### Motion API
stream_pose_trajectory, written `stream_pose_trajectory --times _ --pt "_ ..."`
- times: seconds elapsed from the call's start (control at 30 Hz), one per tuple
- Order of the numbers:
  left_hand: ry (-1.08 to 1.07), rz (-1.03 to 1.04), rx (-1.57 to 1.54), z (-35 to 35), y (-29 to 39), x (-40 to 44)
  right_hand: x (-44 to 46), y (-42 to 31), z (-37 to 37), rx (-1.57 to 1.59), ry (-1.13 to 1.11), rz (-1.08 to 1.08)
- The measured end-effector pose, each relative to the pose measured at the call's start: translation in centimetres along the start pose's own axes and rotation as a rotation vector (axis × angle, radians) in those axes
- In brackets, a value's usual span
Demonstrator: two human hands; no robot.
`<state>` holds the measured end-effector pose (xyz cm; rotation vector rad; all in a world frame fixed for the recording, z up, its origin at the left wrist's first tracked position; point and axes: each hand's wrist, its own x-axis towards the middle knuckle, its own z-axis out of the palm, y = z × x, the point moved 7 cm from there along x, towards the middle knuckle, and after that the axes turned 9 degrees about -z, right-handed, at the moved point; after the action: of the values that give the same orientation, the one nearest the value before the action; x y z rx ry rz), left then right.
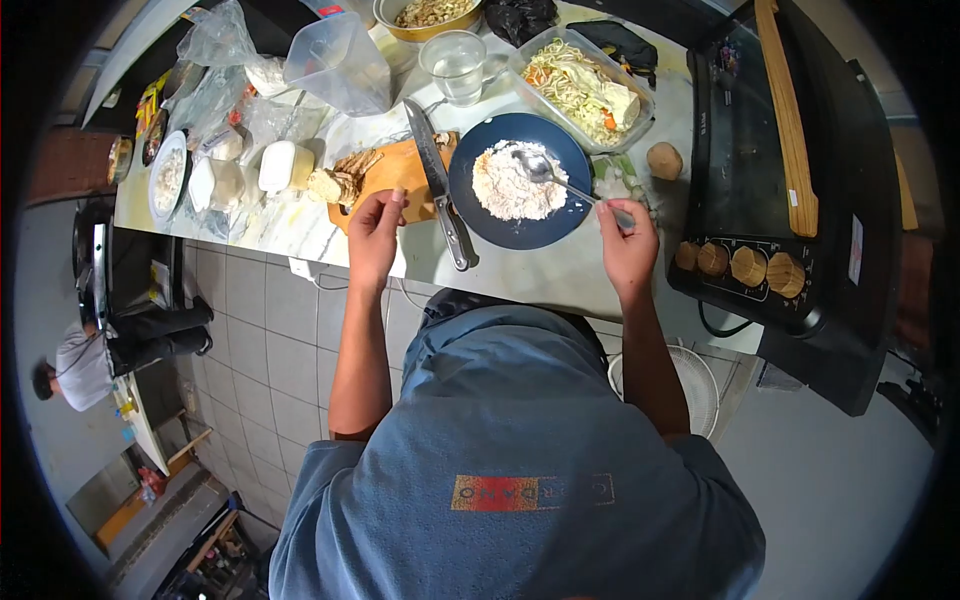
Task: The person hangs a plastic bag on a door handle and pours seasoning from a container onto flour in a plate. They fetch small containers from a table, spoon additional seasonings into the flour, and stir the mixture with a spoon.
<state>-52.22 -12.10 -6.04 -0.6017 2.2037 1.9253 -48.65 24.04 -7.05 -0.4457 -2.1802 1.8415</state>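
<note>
My right hand (631, 245) is closed on the handle of a metal spoon (568, 186). The spoon's bowl rests in a heap of white flour-like powder (508, 190) on a dark blue plate (536, 240). My left hand (377, 232) hovers at the near edge of a wooden cutting board (398, 165), thumb and fingers pinched together; whatever may be between them is too small to make out. A large knife (438, 180) with a black handle lies between the board and the plate. Brown sliced food (345, 177) sits at the board's left side.
Behind the plate stand a clear tub of noodles and vegetables (590, 90) and a glass cup (455, 65). An oven (750, 180) borders the right, beside a round brown item (664, 160). White containers (285, 167) and plastic bags crowd the left. Another person (85, 365) is far left.
</note>
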Motion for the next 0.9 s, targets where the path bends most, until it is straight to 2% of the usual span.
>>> stream_pose_trajectory --times 0.07,0.1,0.17,0.2,0.27,0.3,0.37,0.4,0.47,0.5,0.53,0.57,0.6,0.67,0.73,0.8,0.87,0.9 --pt "0.063 0.026 -0.01 -1.7 0.4 0.0 0.0 0.2 -0.9 -0.207 0.021 -0.156" --pt "0.101 0.035 -0.041 -3.0 -0.3 0.5 -0.2 -0.1 -1.0 -0.209 0.014 -0.155" --pt "0.18 0.051 -0.1 -5.6 -0.8 1.0 -0.5 -1.5 -1.0 -0.414 -0.015 -0.2" --pt "0.235 0.048 -0.126 -7.0 -0.8 1.0 -0.4 -1.1 -1.0 -0.416 -0.022 -0.199" --pt "0.353 0.028 -0.209 -10.2 -0.6 0.9 -0.7 -1.6 -0.8 -0.556 0.006 -0.393" --pt "0.397 0.044 -0.226 -12.0 -0.8 1.4 -0.6 -2.7 -0.2 -0.559 0.002 -0.399" --pt "0.494 0.067 -0.216 -16.0 -1.1 2.1 -1.9 -8.8 2.1 -0.89 0.124 -0.873" --pt "0.55 0.052 -0.139 -18.0 -1.3 2.3 -2.4 -9.1 3.4 -0.892 0.121 -0.881" --pt "0.633 -0.039 -0.102 -22.1 -3.3 3.8 -2.1 -7.4 5.6 -0.511 0.075 -0.456" --pt "0.633 -0.037 -0.105 -23.8 -3.7 4.7 -2.3 -7.4 8.1 -0.425 0.024 -0.411" --pt "0.624 -0.109 -0.083 -25.4 -4.6 5.6 -2.7 -8.1 10.8 -0.425 0.025 -0.414" --pt "0.615 -0.182 -0.062 -27.0 -5.5 6.5 -3.1 -8.5 14.4 -0.304 -0.075 -0.349" --pt "0.568 -0.19 -0.038 -28.2 -6.0 7.6 -3.6 -8.7 18.2 -0.183 -0.174 -0.283" --pt "0.424 -0.177 -0.097 -29.6 -7.2 9.8 -5.1 -8.9 25.6 -0.135 -0.312 -0.251" --pt "0.405 -0.145 -0.154 -31.1 -8.0 11.8 -6.5 -8.7 32.5 -0.074 -0.388 -0.301" --pt "0.219 -0.145 -0.236 -31.4 -8.1 13.1 -8.0 -9.5 38.1 -0.02 -0.466 -0.344" --pt "0.193 -0.166 -0.215 -31.5 -7.4 13.5 -9.9 -8.6 43.3 0.1 -0.646 0.089" --pt "0.151 -0.155 -0.237 -31.8 -7.7 14.0 -10.4 -8.7 45.3 0.06 -0.731 0.127"
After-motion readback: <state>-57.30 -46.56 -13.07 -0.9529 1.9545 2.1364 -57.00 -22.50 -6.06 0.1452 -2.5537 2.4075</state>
